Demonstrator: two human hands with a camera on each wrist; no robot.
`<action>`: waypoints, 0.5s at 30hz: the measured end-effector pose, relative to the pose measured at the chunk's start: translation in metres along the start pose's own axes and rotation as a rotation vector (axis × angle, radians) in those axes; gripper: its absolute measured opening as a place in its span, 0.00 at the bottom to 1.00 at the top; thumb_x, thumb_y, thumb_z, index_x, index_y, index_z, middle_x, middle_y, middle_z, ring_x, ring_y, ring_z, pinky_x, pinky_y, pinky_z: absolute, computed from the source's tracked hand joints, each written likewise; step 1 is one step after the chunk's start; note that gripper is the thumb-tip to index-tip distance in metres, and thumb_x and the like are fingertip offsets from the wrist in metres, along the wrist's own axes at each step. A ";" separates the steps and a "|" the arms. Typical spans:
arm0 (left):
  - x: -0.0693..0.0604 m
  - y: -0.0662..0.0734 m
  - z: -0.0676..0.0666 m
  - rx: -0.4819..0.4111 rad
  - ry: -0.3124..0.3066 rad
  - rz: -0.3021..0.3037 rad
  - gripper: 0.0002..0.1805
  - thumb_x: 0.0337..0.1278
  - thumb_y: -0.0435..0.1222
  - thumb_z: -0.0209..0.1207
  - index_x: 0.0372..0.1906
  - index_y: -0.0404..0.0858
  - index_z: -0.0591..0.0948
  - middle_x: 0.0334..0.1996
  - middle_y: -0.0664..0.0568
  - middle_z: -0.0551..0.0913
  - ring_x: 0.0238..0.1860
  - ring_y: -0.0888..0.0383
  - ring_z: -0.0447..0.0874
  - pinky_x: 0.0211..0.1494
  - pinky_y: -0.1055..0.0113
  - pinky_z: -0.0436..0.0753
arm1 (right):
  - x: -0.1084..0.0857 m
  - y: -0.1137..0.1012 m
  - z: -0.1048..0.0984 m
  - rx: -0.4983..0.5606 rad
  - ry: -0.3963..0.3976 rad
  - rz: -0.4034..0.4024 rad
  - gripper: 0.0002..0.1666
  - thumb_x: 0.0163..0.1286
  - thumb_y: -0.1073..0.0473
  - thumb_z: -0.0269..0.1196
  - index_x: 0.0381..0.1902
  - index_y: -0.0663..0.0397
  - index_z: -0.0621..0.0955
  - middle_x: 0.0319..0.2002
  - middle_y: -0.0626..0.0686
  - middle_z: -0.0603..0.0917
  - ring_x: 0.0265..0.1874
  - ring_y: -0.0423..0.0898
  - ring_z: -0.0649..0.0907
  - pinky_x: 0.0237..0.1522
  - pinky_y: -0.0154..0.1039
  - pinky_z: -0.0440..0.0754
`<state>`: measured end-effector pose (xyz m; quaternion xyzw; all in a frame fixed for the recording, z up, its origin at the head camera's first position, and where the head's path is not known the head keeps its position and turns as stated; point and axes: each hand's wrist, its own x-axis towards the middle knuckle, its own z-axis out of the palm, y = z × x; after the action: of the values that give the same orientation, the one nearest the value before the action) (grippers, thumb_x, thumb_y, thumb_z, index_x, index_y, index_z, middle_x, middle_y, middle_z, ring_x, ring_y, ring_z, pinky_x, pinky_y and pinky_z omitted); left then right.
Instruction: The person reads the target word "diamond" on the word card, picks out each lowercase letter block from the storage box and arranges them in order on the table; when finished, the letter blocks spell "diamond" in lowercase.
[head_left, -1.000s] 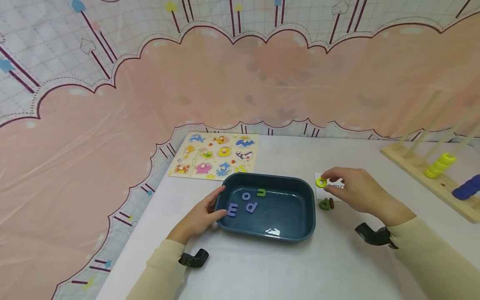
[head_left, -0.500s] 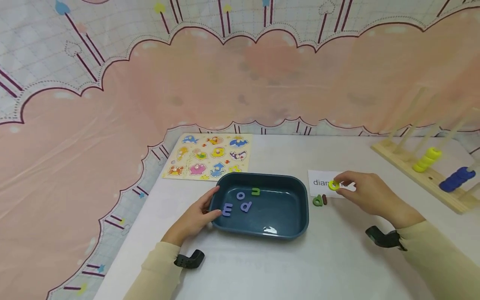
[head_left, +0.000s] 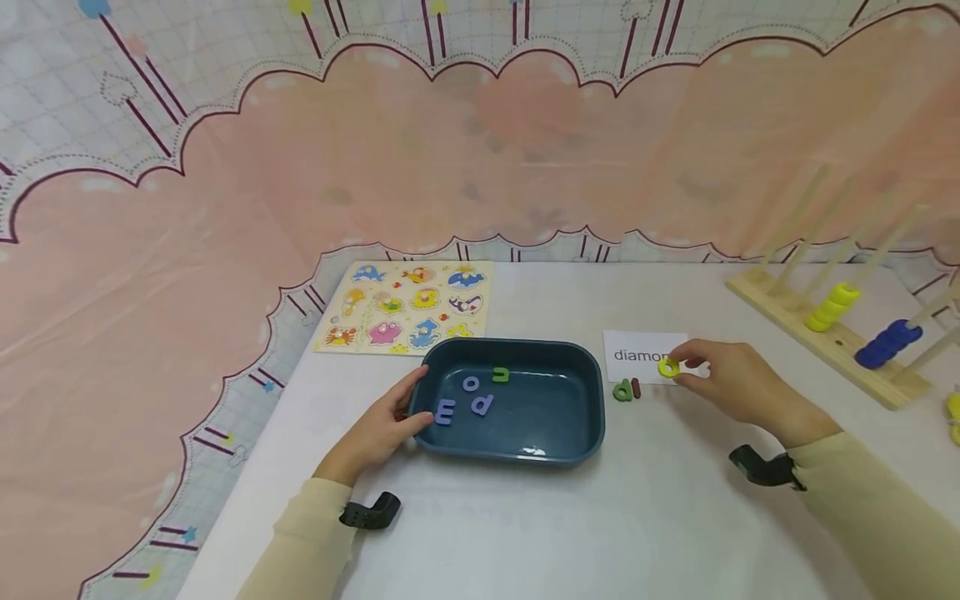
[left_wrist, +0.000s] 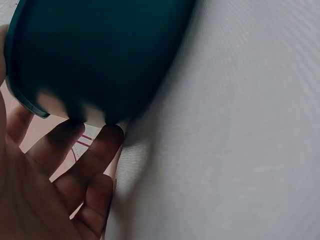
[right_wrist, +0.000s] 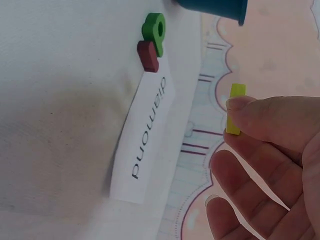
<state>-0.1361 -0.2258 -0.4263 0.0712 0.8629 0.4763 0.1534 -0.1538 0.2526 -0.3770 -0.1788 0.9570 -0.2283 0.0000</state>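
Note:
In the head view my right hand pinches a yellow ring-shaped letter between thumb and fingertips. It hovers over the right end of a white word card; the right wrist view reads "diamond" on the card. Just below the card lie a green letter d and a dark red letter i. My left hand grips the left end of a dark blue tray, thumb at the rim, fingers against the outer wall. Inside sit a purple o, purple d, purple m and green letter.
Behind the tray lies a sea-animal puzzle board. At the right stands a wooden peg stand with yellow beads and blue beads. A patterned cloth hangs behind the white table.
My right hand has carried the yellow letter rightward along the card, uncovering more of its printed word. My left hand stays on the tray. The head view has shifted slightly.

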 end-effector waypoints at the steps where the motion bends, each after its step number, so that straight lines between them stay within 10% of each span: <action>1: -0.001 0.000 0.000 0.008 0.000 0.003 0.42 0.67 0.44 0.62 0.80 0.48 0.55 0.75 0.38 0.60 0.72 0.40 0.63 0.71 0.40 0.62 | 0.000 0.001 0.002 0.002 -0.004 0.003 0.16 0.66 0.61 0.69 0.50 0.58 0.84 0.41 0.60 0.86 0.38 0.58 0.84 0.37 0.51 0.80; 15: 0.000 0.000 0.000 0.004 -0.008 -0.006 0.43 0.67 0.45 0.62 0.80 0.49 0.54 0.75 0.38 0.60 0.72 0.40 0.63 0.71 0.40 0.61 | 0.000 0.007 0.018 0.036 -0.072 0.063 0.14 0.66 0.62 0.67 0.49 0.60 0.83 0.43 0.59 0.86 0.44 0.60 0.82 0.46 0.58 0.79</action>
<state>-0.1359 -0.2258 -0.4258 0.0710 0.8633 0.4740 0.1581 -0.1545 0.2510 -0.3958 -0.1564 0.9574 -0.2387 0.0449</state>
